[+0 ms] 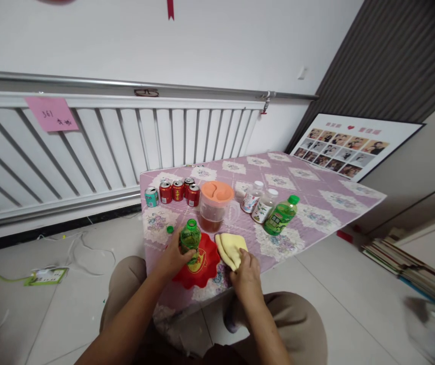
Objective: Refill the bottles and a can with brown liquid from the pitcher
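Note:
My left hand (177,256) is wrapped round an uncapped green plastic bottle (190,237), held upright above a red scalloped plate (210,271). A small green bottle cap (169,229) lies on the table to the left of the bottle. With its fingers closed on the near right edge, my right hand (246,274) grips a folded yellow cloth (232,246) on the table. Behind the plate stands a clear pitcher with an orange lid (217,192) and brown liquid inside. The bottom of the held bottle is partly hidden by my fingers.
Several small drink cans (178,190) stand at the back left. Two clear bottles with white caps (258,203) and a capped green bottle (281,215) are on the right. A patterned purple cloth (316,203) covers the table. Behind it runs a white radiator (194,132); a photo board (357,144) leans beyond.

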`<state>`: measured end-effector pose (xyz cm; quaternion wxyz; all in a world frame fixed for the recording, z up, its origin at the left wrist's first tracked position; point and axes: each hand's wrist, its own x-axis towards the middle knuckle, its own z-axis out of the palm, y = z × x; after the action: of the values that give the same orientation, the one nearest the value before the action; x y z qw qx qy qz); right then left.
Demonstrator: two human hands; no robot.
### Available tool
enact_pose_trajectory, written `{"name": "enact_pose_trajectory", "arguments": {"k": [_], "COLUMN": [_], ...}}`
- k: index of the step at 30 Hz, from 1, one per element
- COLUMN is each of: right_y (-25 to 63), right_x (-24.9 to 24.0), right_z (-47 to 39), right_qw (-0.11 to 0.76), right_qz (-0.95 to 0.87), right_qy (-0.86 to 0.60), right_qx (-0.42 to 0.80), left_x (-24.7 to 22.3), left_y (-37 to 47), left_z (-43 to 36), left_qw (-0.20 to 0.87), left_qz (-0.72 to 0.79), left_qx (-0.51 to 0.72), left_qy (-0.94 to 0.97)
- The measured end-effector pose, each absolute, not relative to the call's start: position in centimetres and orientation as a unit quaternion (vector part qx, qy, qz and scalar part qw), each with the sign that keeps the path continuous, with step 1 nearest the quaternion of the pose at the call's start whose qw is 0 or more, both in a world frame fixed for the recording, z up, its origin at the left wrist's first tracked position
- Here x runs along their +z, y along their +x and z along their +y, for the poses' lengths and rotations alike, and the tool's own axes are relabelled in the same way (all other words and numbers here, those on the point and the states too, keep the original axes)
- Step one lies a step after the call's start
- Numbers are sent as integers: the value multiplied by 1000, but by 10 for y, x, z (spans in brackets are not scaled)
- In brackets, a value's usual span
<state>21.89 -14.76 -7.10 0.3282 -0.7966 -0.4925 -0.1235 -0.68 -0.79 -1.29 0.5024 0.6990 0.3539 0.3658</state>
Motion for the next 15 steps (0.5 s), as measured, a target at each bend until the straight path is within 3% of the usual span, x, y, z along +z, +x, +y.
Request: {"name": "enact_pose_trajectory", "arguments": {"k": [4,10,15], "right_y": [212,188,203], "right_x": [-62,-50,-31], "right_z": [-154,-180,-169], "right_qw": [288,90,121], "right_qz": [-534,-557,-549], "right_qy": [-790,-824,-826], "right_qx": [-88,47,43], "left_x": [-12,-16,-16], "left_y": [-8,-7,-5], "left_z": [-8,-7,-8], "left_qw": [496,493,502], "left_qz": [359,366,374], "left_qx": [357,362,367], "left_qy": [705,702,689]}}
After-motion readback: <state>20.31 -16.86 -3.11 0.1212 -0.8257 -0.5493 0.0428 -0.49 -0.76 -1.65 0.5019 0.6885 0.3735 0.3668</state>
